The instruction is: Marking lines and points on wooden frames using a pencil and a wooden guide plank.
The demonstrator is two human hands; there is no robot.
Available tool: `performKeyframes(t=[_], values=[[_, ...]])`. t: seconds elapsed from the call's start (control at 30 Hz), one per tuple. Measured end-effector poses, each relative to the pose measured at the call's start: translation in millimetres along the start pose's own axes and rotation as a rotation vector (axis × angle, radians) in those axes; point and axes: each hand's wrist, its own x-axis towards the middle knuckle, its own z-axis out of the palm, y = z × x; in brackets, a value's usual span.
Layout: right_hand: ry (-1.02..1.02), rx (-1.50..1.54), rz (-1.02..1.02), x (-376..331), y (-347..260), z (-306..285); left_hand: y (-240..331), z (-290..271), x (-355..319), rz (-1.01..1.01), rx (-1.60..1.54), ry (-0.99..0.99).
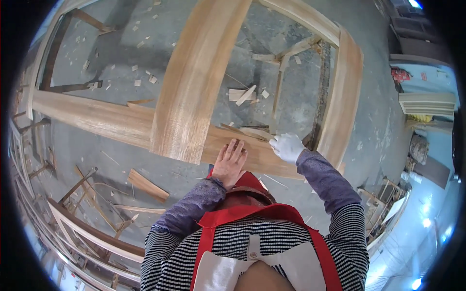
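While the person is wearing a striped shirt and a red apron, both hands are resting on a wooden frame. The left hand is lying bare and flat on the near board, with its fingers straight and a little apart. The right hand, in a white glove, is touching the far edge of that board with bent fingers, and I cannot tell if it is holding anything. The near board is running from side to side just past the apron. Thin wood strips are lying along its far edge, near the glove. Left of the left hand, a wide plank is lying across the board. Farther off, wood scraps are lying on the grey floor.
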Motion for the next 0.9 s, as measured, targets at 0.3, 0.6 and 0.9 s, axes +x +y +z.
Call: performKeyframes(t=[0.3, 0.6, 0.9], values=[[0.060, -0.170, 0.059, -108.6, 62.4, 44.2, 1.7, 1.6, 2.4, 0.028, 0.037, -0.050], [0.039, -0.143, 0.227, -173.9, 84.4, 60.3, 35.6, 4.9, 10.3, -0.097, 0.158, -0.079], [0.899, 0.741, 0.382, -374.3, -5.1, 151.8, 200.8, 123.6, 35.8, -0.177, 0.134, 0.114]])
